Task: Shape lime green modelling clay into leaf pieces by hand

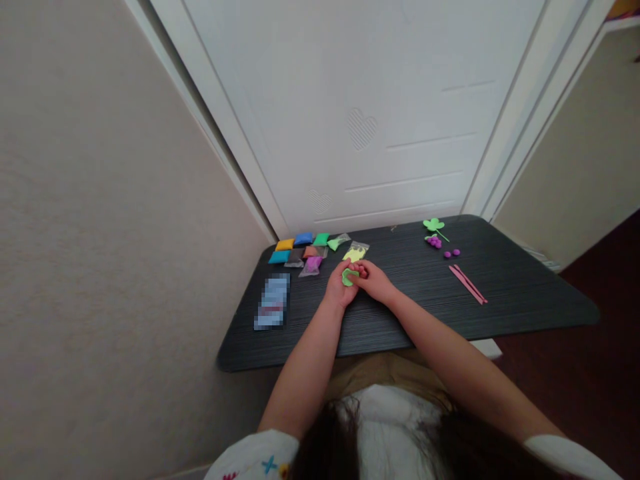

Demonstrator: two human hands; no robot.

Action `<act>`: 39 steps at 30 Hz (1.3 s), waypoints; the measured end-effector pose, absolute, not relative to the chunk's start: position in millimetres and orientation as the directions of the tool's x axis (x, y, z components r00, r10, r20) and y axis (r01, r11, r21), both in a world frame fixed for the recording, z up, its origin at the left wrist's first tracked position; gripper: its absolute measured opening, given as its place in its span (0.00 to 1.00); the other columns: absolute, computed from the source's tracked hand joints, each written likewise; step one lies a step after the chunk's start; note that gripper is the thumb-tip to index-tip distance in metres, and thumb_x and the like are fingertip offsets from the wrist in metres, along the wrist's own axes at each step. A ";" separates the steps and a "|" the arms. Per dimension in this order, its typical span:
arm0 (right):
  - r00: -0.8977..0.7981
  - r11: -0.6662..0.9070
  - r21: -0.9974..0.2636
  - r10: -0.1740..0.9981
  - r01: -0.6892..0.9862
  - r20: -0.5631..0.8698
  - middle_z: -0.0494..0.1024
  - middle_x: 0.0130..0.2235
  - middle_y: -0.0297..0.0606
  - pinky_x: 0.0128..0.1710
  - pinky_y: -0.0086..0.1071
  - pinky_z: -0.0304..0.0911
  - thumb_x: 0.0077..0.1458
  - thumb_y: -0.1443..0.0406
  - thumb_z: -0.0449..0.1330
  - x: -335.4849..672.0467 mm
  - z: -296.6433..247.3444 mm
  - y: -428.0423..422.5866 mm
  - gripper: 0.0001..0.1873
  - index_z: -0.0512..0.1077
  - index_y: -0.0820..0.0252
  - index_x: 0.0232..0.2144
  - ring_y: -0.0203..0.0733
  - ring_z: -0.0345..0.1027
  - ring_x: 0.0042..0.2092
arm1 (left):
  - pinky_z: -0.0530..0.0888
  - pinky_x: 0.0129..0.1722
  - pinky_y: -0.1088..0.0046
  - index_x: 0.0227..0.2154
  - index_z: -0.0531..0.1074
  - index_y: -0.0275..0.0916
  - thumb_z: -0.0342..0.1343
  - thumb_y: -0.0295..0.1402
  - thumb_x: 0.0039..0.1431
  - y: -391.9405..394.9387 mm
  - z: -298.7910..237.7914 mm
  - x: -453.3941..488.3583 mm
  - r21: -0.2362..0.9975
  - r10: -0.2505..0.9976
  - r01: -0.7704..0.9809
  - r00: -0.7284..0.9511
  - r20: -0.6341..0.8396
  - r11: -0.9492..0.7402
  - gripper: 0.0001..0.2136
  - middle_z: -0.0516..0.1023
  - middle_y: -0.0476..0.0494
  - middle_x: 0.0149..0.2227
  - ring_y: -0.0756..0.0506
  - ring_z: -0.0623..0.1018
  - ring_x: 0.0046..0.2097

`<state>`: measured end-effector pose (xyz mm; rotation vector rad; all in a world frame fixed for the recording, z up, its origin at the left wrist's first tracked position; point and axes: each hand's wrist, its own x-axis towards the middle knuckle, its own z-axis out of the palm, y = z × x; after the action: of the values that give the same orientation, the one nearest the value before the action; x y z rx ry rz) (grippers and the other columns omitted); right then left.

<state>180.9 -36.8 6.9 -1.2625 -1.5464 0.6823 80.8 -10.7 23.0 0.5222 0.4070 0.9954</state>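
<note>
My left hand (338, 287) and my right hand (373, 280) meet over the middle of a dark table (525, 293). Both pinch a small lump of light green clay (349, 276) between their fingers. Just beyond my hands lies a clear bag with yellow clay (355, 252). Several small bags of coloured clay (303, 252) lie in rows at the table's far left.
A green clay leaf shape with a stem (434, 226), a cluster of purple clay balls (434, 242) and two loose purple balls (451, 253) sit at the far right. Pink modelling sticks (467, 283) lie nearby. A blurred card (273, 302) lies left. A white door (370, 107) stands behind.
</note>
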 end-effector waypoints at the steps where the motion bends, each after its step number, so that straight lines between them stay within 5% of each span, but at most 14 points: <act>1: 0.017 0.304 -0.870 0.941 0.387 0.337 0.69 0.34 0.33 0.37 0.31 0.58 0.42 0.58 0.57 181.2 6.9 -37.2 0.17 0.65 0.58 0.35 0.35 0.62 0.35 | 0.69 0.32 0.75 0.15 0.62 0.34 0.48 0.30 0.49 -10.4 22.9 80.3 0.586 0.869 -0.681 0.487 -0.084 0.438 0.11 0.65 0.49 0.19 0.53 0.70 0.26; 10: -0.015 0.313 -0.834 0.939 0.455 0.344 0.69 0.35 0.34 0.37 0.33 0.58 0.41 0.59 0.57 182.2 2.1 -34.4 0.17 0.65 0.58 0.36 0.37 0.62 0.36 | 0.69 0.31 0.75 0.14 0.62 0.34 0.49 0.32 0.48 -9.8 23.0 78.4 0.602 0.864 -0.658 0.490 -0.114 0.453 0.12 0.66 0.49 0.18 0.53 0.70 0.25; 16: 0.125 0.363 -0.734 0.847 0.575 0.517 0.61 0.46 0.41 0.46 0.38 0.54 0.40 0.62 0.58 182.2 7.6 -41.6 0.30 0.57 0.56 0.48 0.43 0.56 0.47 | 0.68 0.32 0.71 0.27 0.68 0.34 0.46 0.39 0.50 -7.6 23.7 79.3 0.658 0.888 -0.630 0.439 -0.137 0.413 0.13 0.72 0.43 0.26 0.48 0.73 0.29; 22: 0.038 0.382 -0.562 0.803 0.734 0.595 0.58 0.50 0.39 0.49 0.45 0.48 0.41 0.66 0.58 182.4 16.6 -49.6 0.18 0.67 0.51 0.39 0.48 0.50 0.51 | 0.68 0.30 0.74 0.30 0.68 0.35 0.45 0.44 0.50 -7.1 17.1 87.1 0.736 0.929 -0.605 0.362 -0.084 0.302 0.17 0.72 0.44 0.26 0.49 0.73 0.30; 28: 0.114 0.365 -0.620 0.795 0.694 0.596 0.64 0.43 0.40 0.48 0.44 0.49 0.44 0.66 0.55 186.2 16.3 -46.2 0.08 0.69 0.54 0.31 0.46 0.53 0.48 | 0.67 0.27 0.77 0.27 0.69 0.33 0.49 0.35 0.47 -6.7 14.9 84.1 0.785 0.927 -0.549 0.367 -0.082 0.287 0.10 0.73 0.44 0.26 0.50 0.72 0.28; 39: 0.142 0.375 -0.648 0.786 0.663 0.601 0.65 0.40 0.40 0.47 0.40 0.52 0.43 0.65 0.56 181.5 17.0 -47.6 0.09 0.63 0.57 0.31 0.44 0.55 0.45 | 0.66 0.27 0.77 0.20 0.68 0.34 0.51 0.28 0.42 -10.1 9.5 89.4 0.846 0.974 -0.530 0.218 0.067 0.060 0.03 0.70 0.50 0.23 0.52 0.71 0.26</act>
<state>181.5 -47.6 17.0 -1.3367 -1.5685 0.1449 89.4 -10.1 9.5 0.8923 0.6301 1.2595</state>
